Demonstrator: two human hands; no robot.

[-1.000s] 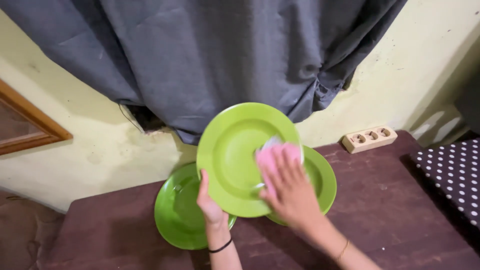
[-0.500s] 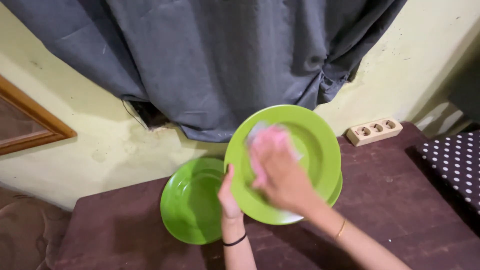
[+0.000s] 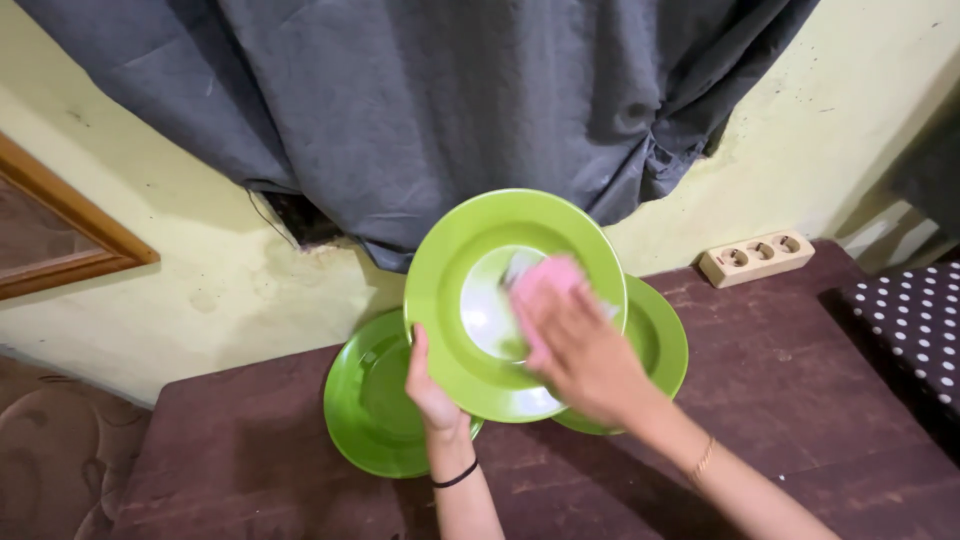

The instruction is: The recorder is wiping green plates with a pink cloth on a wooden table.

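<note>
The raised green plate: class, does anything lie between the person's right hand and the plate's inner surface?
Yes. A pink cloth lies pressed between the right hand and the inside of the raised green plate. The left hand grips the plate's lower rim directly, with nothing visible between them.

A single camera sits on the person's head and looks down and forward over the dark brown bench (image 3: 780,400) toward the yellowish wall (image 3: 200,280) and the grey curtain (image 3: 450,100) hanging on it. It is close: both forearms enter from the bottom edge, and the left hand (image 3: 432,385) and right hand (image 3: 580,345) fill the middle of the frame at arm's length. The bench runs off the lower and right edges. There is no second view to share anything with.
</note>
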